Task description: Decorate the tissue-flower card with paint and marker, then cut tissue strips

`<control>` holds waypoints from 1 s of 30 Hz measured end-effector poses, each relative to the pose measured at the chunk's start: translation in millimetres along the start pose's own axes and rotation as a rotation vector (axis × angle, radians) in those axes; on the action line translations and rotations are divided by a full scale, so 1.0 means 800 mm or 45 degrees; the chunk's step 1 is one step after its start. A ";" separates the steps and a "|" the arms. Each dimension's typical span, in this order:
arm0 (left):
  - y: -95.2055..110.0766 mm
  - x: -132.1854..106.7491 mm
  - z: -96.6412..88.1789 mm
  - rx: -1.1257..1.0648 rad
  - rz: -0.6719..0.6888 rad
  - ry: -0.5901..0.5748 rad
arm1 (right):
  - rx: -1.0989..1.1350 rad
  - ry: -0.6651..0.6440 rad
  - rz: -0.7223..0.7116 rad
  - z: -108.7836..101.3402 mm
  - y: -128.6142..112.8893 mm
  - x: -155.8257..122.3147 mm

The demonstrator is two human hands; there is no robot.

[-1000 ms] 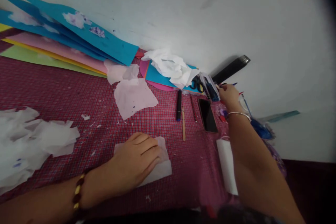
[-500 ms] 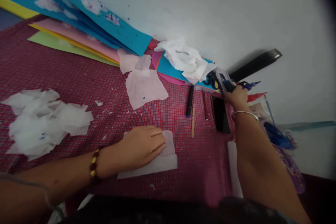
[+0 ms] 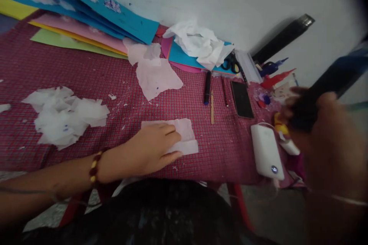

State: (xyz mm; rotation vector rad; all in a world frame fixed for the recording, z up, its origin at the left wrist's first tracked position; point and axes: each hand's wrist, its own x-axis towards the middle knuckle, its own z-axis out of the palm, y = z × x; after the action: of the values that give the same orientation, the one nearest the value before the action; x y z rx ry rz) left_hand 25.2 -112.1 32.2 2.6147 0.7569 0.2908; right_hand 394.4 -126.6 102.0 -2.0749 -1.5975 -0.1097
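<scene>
My left hand [image 3: 143, 149] lies palm down on a folded sheet of thin white paper [image 3: 186, 132], its fingers stretched out and flat. The fingers hide part of that sheet. At the far right my right hand [image 3: 333, 134], smeared by motion, is raised with its fingers around a dark, long, blocky object [image 3: 322, 88]. Blur hides what kind of thing it is. Below and left of this hand sits a white power bank [image 3: 266, 151] with a cable plugged in.
Torn white tissue [image 3: 69, 116] lies left, pale paper pieces [image 3: 156, 78] mid-table. A black marker [image 3: 207, 88], wooden stick [image 3: 212, 107], pencil [image 3: 224, 92] and phone [image 3: 242, 99] lie right of centre. Scissors [image 3: 230, 63], crumpled tissue [image 3: 198, 42] and blue card sheets [image 3: 115, 19] stand along the wall.
My right hand has moved from the items by the wall towards me and right, now lifting the dark object. My left hand stays on the paper. The view has tilted downward.
</scene>
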 end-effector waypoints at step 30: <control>-0.065 -0.061 -0.057 0.192 -0.471 -0.010 | 0.174 -0.498 -0.465 0.095 -0.012 -0.163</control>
State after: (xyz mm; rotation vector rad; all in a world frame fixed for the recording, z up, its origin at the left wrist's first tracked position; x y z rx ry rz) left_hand -53.0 -84.1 46.9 2.5409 1.2791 0.1184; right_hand 327.4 -206.0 -7.9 -1.7547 -2.1408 0.2885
